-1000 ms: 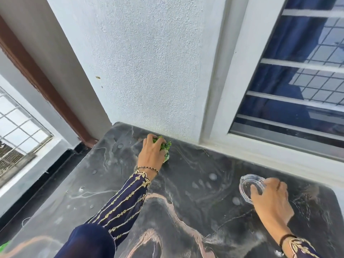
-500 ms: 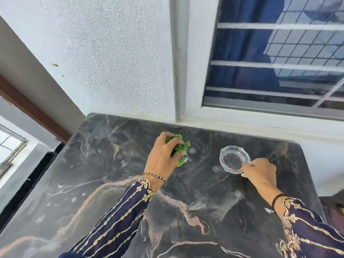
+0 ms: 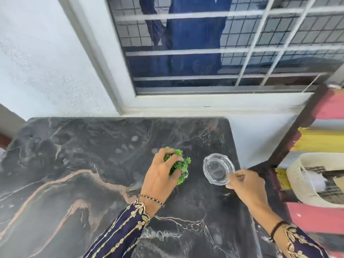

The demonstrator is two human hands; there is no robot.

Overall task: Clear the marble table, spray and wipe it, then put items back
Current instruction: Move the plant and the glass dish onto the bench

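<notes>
Small green plant [image 3: 178, 165] clasped in left hand [image 3: 158, 178] grip on marble bench [image 3: 74, 164], just left of glass dish [image 3: 218, 168]. Dish rim pinched by right hand [image 3: 245, 185]. Step judged: clearing or replacing cannot be told. Next: firm hold required before any lift.

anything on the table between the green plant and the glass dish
No. In the head view, only bare dark marble table separates the green plant from the glass dish.

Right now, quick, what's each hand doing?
Left hand: closed around the small bushy green plant.
Right hand: pinching the rim of the round clear glass dish.
</notes>
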